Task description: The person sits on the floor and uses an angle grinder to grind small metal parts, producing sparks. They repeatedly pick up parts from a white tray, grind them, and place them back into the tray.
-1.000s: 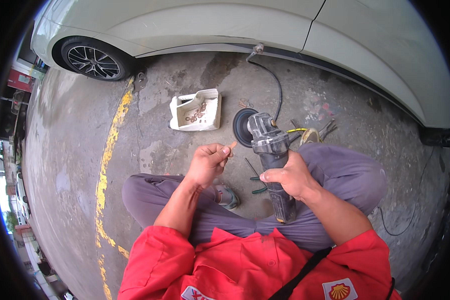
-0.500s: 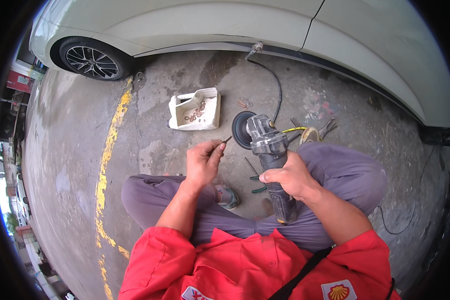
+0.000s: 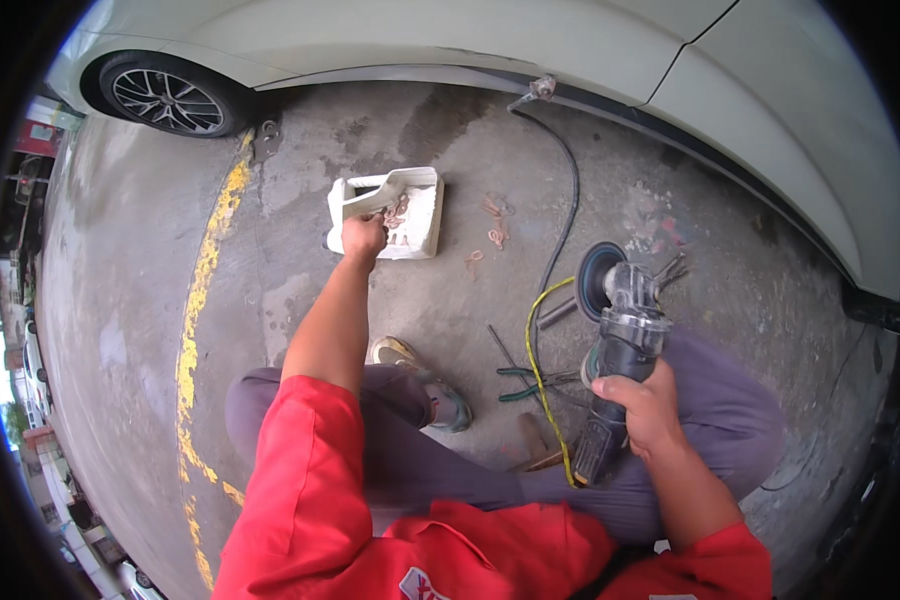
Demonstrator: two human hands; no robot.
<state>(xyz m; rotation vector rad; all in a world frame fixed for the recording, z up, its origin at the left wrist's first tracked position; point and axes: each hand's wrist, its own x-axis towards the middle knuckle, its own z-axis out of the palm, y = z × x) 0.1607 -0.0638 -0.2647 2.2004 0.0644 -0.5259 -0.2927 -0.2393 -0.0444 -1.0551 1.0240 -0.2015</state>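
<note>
My left hand reaches to a white plastic jug lying on its side with its wall cut away. Its fingers are curled at the small copper-coloured rings inside; what they pinch is hidden. My right hand is wrapped round the body of a dark angle grinder, held over my right leg. The grinder's round disc points up and away from me. More copper-coloured links lie on the concrete to the right of the jug.
Green-handled pliers and metal rods lie between my legs, by a yellow cord. A black hose runs up to the sill of a pale car. The car's wheel stands at the far left, near a yellow floor line.
My left hand has moved forward and left from beside the disc into the jug; the small dark piece it held no longer shows. The grinder in my right hand has shifted right.
</note>
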